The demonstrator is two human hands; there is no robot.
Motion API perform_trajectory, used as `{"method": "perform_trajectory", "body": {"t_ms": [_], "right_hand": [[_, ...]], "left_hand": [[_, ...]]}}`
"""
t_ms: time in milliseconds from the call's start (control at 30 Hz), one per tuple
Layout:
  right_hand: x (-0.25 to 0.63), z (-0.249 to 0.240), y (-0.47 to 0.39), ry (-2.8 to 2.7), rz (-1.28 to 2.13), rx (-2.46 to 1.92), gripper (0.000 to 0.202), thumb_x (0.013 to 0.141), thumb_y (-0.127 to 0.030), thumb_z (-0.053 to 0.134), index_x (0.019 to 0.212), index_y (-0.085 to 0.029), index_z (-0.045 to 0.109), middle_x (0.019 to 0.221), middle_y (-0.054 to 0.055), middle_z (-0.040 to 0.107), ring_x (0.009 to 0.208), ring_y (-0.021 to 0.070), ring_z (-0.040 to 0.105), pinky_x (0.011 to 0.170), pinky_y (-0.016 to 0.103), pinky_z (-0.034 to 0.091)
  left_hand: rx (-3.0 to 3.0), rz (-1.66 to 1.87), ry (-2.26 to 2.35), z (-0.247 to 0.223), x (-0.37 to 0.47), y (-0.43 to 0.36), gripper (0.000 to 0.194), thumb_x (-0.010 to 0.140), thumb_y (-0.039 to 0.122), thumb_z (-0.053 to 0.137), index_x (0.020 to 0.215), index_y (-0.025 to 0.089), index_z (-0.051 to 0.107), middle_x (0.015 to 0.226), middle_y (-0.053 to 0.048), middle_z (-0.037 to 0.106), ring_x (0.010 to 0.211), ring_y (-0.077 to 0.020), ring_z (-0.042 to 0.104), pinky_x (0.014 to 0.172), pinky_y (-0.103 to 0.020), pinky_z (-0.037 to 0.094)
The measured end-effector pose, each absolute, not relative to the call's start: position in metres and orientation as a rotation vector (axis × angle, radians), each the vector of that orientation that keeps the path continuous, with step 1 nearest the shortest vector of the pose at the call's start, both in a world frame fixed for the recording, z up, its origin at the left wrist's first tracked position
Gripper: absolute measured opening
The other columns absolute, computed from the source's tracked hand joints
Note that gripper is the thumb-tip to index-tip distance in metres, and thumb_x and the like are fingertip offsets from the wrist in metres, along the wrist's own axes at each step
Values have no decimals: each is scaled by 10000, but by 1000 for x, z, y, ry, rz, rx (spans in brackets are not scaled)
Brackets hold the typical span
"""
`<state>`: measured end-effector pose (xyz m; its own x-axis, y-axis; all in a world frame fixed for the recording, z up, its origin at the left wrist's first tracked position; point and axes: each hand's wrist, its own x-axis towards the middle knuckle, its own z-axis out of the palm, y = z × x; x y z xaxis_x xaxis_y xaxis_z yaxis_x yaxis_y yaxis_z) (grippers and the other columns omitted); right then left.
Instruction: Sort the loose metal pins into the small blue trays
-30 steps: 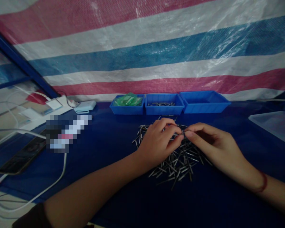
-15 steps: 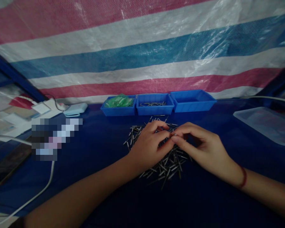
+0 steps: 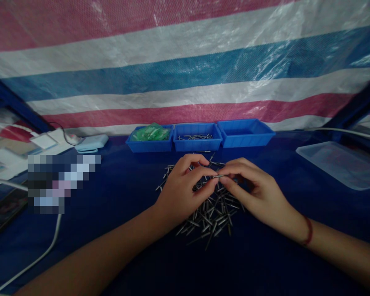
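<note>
Behind everything we see a striped sheet [image 3: 185, 78] of red, white and blue, and in front of it our dark blue table [image 3: 120, 174]. At the table's back stand a left bin [image 3: 149, 146] with green packets [image 3: 151, 132], a middle bin [image 3: 197, 145] with metal rods [image 3: 197, 137] and a right bin [image 3: 248, 141], all 3 blue and side by side. Nearer us, a loose pile [image 3: 211, 213] of thin metal pieces spreads beneath our hands. Our left hand [image 3: 185, 185] grasps the left end of a slim rod [image 3: 218, 176] between thumb and finger; our right hand [image 3: 255, 185] pinches its right end likewise. The rod lies roughly level between them, above the pile. We judge it best to line up our 2 pinches, so neither bends it, and to leave its middle in sight. Smooth metal seems likely to roll, so a light, even press probably serves better than a hard squeeze. Whether the rod is 1 piece or 2 is too small to tell.
</note>
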<state>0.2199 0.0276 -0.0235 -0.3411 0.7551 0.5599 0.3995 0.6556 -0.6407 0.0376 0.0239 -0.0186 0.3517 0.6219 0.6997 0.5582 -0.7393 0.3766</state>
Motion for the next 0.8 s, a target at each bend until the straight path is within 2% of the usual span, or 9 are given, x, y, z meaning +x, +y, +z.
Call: {"method": "perform_trajectory", "body": {"t_ms": [300, 433, 500, 600, 667, 800], "right_hand": [[219, -29, 30, -2027, 633, -790, 103, 844, -184, 557, 912, -223, 625, 947, 29, 564, 906, 141, 559, 789, 295, 463], [219, -19, 29, -2065, 628, -781, 134, 866, -166, 497, 889, -214, 619, 960, 44, 561, 917, 158, 560, 784, 315, 470], [219, -10, 33, -2066, 508, -772, 133, 852, -159, 501, 874, -211, 621, 953, 49, 562, 908, 168, 562, 772, 325, 469], [215, 5, 54, -2028, 168, -784, 110, 813, -164, 538, 859, -203, 630, 911, 56, 571, 877, 190, 560, 788, 364, 455], [210, 12, 77, -2001, -65, -817, 105, 804, -183, 544, 843, -192, 641, 880, 65, 576, 860, 209, 555, 802, 398, 444], [197, 13, 125, -2049, -359, -928, 172, 822, -226, 502, 854, -164, 660, 915, 107, 563, 894, 262, 521, 797, 437, 434]], "left_hand": [[2566, 1410, 1067, -14, 39, 20, 58, 831, 221, 598, 861, 173, 607, 964, -52, 547, 904, -152, 563, 768, -303, 474], [2509, 1335, 1068, -13, 37, 21, 62, 846, 222, 566, 849, 160, 574, 981, -67, 540, 926, -162, 558, 815, -322, 468], [2482, 1274, 1095, -13, 35, 23, 116, 858, 230, 546, 951, 161, 551, 1017, -78, 538, 961, -172, 546, 850, -334, 457], [2441, 1243, 1173, -15, 31, 26, 302, 865, 260, 531, 1142, 165, 457, 1085, -95, 531, 987, -188, 535, 860, -348, 454], [2422, 1239, 1225, -15, 27, 29, 348, 865, 269, 527, 1182, 170, 423, 1106, -98, 531, 977, -193, 538, 850, -351, 458], [2421, 1218, 1258, -18, 20, 36, 312, 882, 232, 493, 1182, 168, 430, 1060, -83, 553, 957, -186, 544, 855, -350, 453]]}}
